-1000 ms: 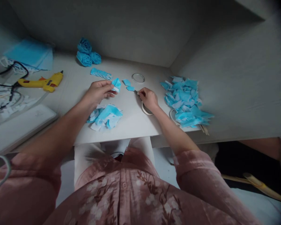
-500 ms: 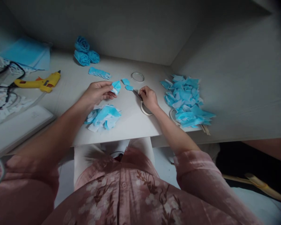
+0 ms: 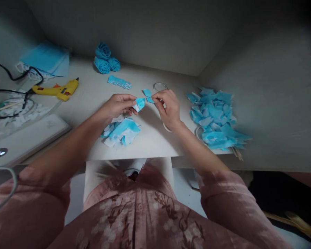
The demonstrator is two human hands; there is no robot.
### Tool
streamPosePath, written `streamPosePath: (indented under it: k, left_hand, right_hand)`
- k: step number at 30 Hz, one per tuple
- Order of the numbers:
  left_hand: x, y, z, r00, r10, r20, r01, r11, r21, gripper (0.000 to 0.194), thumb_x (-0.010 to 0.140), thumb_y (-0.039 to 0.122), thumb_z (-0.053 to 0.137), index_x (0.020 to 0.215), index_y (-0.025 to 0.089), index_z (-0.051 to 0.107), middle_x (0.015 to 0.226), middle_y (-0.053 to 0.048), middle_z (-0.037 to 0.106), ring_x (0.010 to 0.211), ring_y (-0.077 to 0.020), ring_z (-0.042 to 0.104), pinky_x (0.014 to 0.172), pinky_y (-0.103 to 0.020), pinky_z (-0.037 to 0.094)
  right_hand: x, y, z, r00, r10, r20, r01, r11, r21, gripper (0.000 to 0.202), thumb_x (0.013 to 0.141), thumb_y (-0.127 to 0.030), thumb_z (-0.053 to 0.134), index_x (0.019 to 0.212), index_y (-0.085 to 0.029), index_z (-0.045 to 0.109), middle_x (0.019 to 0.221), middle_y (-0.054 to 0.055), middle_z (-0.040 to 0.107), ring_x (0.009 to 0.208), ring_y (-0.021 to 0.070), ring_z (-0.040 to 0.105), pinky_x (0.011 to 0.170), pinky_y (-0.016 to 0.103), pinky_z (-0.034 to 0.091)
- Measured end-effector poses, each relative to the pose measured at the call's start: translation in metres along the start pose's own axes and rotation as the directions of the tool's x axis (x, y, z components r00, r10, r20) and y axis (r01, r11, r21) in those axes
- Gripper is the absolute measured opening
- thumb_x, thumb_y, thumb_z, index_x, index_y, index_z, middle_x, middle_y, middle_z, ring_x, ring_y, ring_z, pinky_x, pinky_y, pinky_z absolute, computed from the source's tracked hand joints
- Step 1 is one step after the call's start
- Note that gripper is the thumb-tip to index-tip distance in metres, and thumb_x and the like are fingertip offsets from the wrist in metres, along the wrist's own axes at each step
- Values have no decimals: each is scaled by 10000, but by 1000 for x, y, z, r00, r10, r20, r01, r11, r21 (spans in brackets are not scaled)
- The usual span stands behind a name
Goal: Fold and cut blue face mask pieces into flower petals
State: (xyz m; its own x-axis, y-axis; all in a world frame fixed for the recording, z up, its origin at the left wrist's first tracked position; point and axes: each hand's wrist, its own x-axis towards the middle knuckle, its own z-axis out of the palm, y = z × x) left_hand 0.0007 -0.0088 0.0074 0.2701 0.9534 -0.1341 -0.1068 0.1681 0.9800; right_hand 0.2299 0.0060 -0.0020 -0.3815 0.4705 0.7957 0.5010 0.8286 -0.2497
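My left hand (image 3: 121, 104) pinches a folded blue and white piece (image 3: 139, 104) over the middle of the table. Just right of it, my right hand (image 3: 168, 106) is closed, its fingertips at a small blue cut piece (image 3: 150, 100); whether they grip it is hard to tell. Another small blue piece (image 3: 147, 92) lies behind. A pile of blue and white scraps (image 3: 123, 132) sits below my left hand. Partly hidden by my right hand are two rings, one behind it (image 3: 160, 84) and one beneath it (image 3: 168, 128).
Blue rosettes (image 3: 103, 58) and a pleated strip (image 3: 119, 82) lie at the back. At left are a yellow glue gun (image 3: 64, 90), stacked blue masks (image 3: 46, 58) and a white box (image 3: 31, 138). A large blue scrap heap (image 3: 215, 116) stands at right, sticks (image 3: 237, 153) under it.
The view has shifted, so the table's things appear farther right. My right hand has moved up to the small blue pieces, and the dark tool seen by its fingers no longer shows.
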Motion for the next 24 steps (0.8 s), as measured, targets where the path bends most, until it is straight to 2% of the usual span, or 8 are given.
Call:
streamPosePath:
  k: [3,9,14,19,24]
  left_hand:
    - [-1,1,1,1000,4,18,-4,1000,-9,215,806,235,833,955,114,737,666,-18,720,572,-125,697,554,-197,492]
    - [0,-1,2,1000,2,13,-3,1000,8,212,809,144,780,1013,109,737,647,-15,722,545,-132,691,530,-207,497]
    - [1,-3,1,999,21,37,-22,999,26,224,826,150,751,1046,111,743,627,-19,718,539,-127,681,537,-208,505]
    - [0,-1,-1,997,15,81,-21,997,77,290,807,151,774,1095,122,753,656,-12,728,538,-114,670,541,-202,505]
    - [-2,0,-1,994,5,110,-17,993,114,332,829,144,740,1160,120,743,676,-21,741,556,-120,678,555,-206,514]
  right_hand:
    - [4,0,9,991,-131,15,130,991,23,244,1075,-374,489,1031,-258,700,927,27,686,910,180,623,856,371,473]
    - [5,4,22,972,-233,-25,233,972,27,191,1053,-341,545,1049,-286,727,931,23,653,894,180,595,805,371,453]
    - [-1,7,26,970,-237,-57,240,969,52,158,1036,-325,579,1073,-321,733,904,12,638,855,175,578,805,371,451]
    - [-4,9,24,982,-187,12,184,975,121,203,1047,-359,545,1082,-337,744,910,15,637,873,181,581,841,387,465]
    - [-4,7,24,981,-191,18,187,972,141,242,1052,-390,527,1034,-327,760,904,14,657,884,186,586,855,393,493]
